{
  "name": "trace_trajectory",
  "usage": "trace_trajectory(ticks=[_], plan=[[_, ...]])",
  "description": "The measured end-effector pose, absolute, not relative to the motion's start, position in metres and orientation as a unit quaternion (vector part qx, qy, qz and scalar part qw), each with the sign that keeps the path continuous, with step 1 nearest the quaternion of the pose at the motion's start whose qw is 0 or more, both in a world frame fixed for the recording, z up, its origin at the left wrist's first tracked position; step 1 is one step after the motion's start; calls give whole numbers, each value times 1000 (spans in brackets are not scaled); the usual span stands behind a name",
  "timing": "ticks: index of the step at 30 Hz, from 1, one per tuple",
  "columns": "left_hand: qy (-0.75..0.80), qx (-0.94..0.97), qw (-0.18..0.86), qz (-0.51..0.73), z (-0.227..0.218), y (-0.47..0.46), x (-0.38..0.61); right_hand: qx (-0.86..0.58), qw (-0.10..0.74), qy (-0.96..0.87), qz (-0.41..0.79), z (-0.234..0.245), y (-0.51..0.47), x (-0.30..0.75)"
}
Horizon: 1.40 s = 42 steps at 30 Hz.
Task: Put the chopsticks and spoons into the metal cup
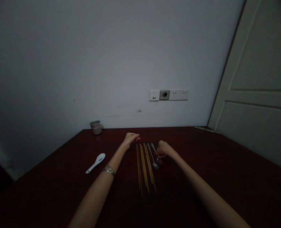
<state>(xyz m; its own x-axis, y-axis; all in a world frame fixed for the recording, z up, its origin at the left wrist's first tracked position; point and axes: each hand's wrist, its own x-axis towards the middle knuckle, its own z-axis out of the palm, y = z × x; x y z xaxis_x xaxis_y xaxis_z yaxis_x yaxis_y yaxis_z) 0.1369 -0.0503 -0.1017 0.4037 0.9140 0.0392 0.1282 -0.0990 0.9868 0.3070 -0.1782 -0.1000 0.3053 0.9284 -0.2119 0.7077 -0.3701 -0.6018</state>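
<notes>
A dark red table is seen from above, set against a pale wall. A bundle of wooden chopsticks is laid lengthwise near the middle of the table, its far ends pointing toward the wall. Just beside it, on the right, two metal spoons are laid roughly parallel to the sticks, with their bowls toward the viewer and close together. The left hand is held over the far ends of the chopsticks, palm down and fingers loosely bent and spread; nothing is seen to be gripped by it, and contact with the sticks cannot be judged in the dim light. The right hand is lowered to the spoons, with its fingers bunched downward at the handle of the right-hand one; whether that handle is pinched or only touched cannot be told. A bracelet is worn on the left wrist. A white spoon is placed well apart on the left, bowl away from the viewer, and a small metal cup is set upright at the far edge by the wall. A row of sockets is mounted on the wall above the table, and a door is seen on the right.
</notes>
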Motion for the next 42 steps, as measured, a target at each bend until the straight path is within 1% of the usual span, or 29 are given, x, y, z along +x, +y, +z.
trace_trajectory(ticks=[7, 10, 13, 15, 20, 23, 25, 28, 33, 38, 42], plan=[[418, 653, 520, 357, -105, -48, 135, -795, 183, -515, 265, -97, -178, 308], [422, 651, 521, 355, -107, -46, 134, -787, 214, -511, 271, -97, -177, 319], [432, 648, 520, 350, -107, -46, 133, -777, 281, -513, 233, -104, -175, 340], [432, 650, 519, 349, -106, -47, 133, -764, 347, -500, 214, -115, -174, 357], [429, 658, 510, 350, -100, -52, 135, -703, 507, -445, 226, -146, -178, 393], [421, 665, 512, 345, -92, -56, 137, -674, 564, -423, 219, -157, -180, 401], [406, 669, 519, 344, -83, -59, 139, -669, 571, -428, 209, -159, -181, 402], [373, 680, 521, 357, -66, -70, 140, -671, 554, -451, 198, -159, -182, 400], [341, 732, 478, 345, -36, -91, 128, -676, 536, -473, 180, -159, -185, 398], [387, 773, 399, 307, -10, -93, 89, -681, 517, -490, 172, -161, -184, 398], [439, 765, 384, 273, 1, -94, 44, -690, 499, -496, 167, -161, -184, 399]])
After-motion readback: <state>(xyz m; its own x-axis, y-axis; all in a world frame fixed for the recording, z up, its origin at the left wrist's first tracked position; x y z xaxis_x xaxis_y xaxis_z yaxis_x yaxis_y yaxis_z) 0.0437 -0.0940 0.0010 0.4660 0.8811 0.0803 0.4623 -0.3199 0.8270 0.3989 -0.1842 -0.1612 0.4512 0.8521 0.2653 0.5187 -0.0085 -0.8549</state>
